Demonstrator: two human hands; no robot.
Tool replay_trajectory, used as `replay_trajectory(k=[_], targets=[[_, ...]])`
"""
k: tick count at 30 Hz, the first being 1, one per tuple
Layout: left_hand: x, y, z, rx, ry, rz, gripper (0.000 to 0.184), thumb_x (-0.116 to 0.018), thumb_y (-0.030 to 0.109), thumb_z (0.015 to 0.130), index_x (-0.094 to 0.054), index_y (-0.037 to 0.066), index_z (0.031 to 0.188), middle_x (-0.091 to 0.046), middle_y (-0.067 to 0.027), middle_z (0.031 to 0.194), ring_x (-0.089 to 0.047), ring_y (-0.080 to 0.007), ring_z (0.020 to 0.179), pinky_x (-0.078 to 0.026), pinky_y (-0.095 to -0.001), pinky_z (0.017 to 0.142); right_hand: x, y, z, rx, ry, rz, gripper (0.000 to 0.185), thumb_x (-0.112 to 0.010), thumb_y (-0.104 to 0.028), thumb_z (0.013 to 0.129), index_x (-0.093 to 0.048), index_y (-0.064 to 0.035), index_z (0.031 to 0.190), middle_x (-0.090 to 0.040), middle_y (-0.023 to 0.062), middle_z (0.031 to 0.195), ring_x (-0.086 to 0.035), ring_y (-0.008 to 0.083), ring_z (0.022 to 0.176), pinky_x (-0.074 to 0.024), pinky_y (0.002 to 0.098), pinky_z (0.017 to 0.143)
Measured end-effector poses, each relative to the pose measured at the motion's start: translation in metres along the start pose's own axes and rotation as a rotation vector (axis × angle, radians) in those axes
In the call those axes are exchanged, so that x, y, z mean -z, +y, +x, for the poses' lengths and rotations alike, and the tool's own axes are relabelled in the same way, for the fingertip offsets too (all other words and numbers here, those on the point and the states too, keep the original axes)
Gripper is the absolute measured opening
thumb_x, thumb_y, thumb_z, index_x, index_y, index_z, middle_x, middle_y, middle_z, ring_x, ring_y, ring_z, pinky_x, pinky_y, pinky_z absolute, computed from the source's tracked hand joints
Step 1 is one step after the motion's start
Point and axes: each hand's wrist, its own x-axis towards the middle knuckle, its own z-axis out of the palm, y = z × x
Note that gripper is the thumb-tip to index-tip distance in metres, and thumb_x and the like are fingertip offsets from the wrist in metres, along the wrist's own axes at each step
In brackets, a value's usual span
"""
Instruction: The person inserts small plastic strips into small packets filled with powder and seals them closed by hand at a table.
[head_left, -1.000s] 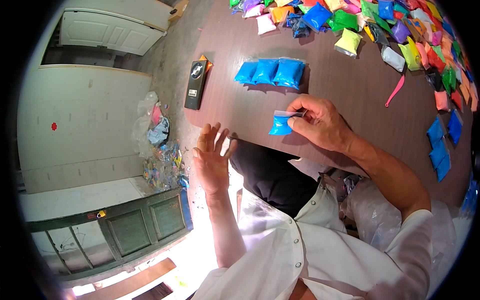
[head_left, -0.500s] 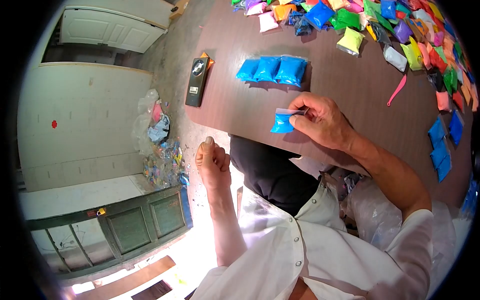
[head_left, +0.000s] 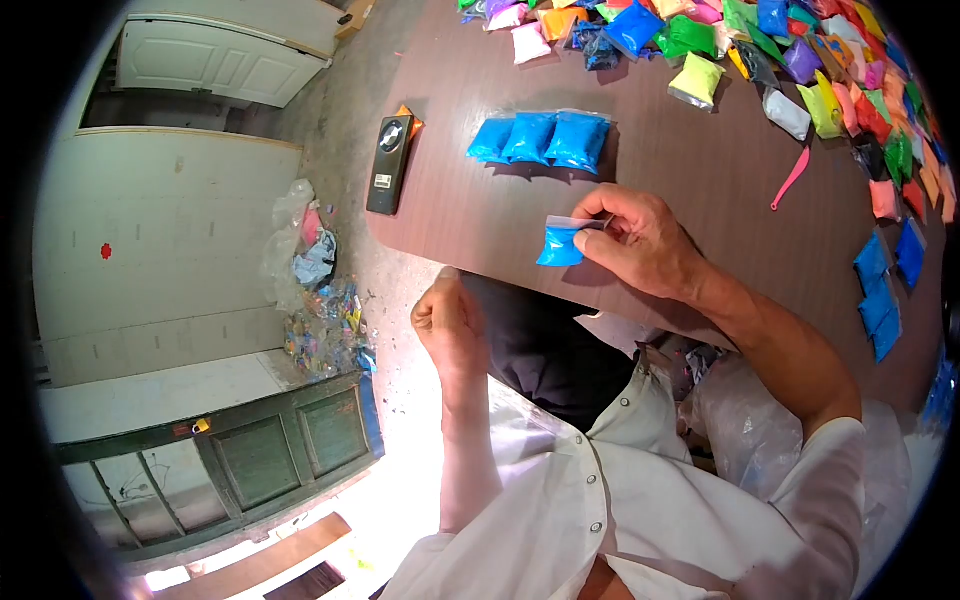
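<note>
Blue filling shows through a small square clear-plastic packet (head_left: 558, 246) at the centre of the frame, near the close edge of the brown wood-grain tabletop (head_left: 690, 190). The right hand's (head_left: 645, 245) grip is clamped on it, thumb against fingers at its right side. Lower and further left, the left hand (head_left: 450, 325) has its grip curled together, just beside the tabletop's edge; whether anything is inside cannot be told. Three plump blue plastic packets (head_left: 533, 138) lie side by side at upper centre, right of a black rectangular device (head_left: 388, 170) with a round silver disc.
</note>
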Motion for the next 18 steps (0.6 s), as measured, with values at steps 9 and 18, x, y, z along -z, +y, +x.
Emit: replay_trajectory(k=[9,18], targets=[[0.013,0.007,0.004,0.250,-0.079,-0.262,0.056,-0.045,0.059,0.106,-0.069,0.008,0.110,-0.070,-0.0141,0.106,-0.064,-0.0206,0.084,-0.055,-0.0322,0.064,0.000,0.001,0.000,-0.027,-0.003,-0.007,0.018,-0.069,-0.012,0.087,-0.069,-0.0002,0.100,-0.069,0.0060,0.087,-0.062,0.0111,0.070,-0.0527,0.0286,0.065],[0.035,0.003,0.019,0.147,-0.281,-0.543,0.059,-0.046,0.058,0.107,-0.059,0.010,0.075,-0.059,-0.0062,0.070,-0.053,-0.0158,0.063,-0.043,-0.0333,0.059,0.000,-0.002,0.000,-0.013,-0.002,0.010,0.017,-0.068,-0.011,0.087,-0.069,0.0001,0.100,-0.069,0.0056,0.087,-0.063,0.0103,0.071,-0.0529,0.0280,0.065]])
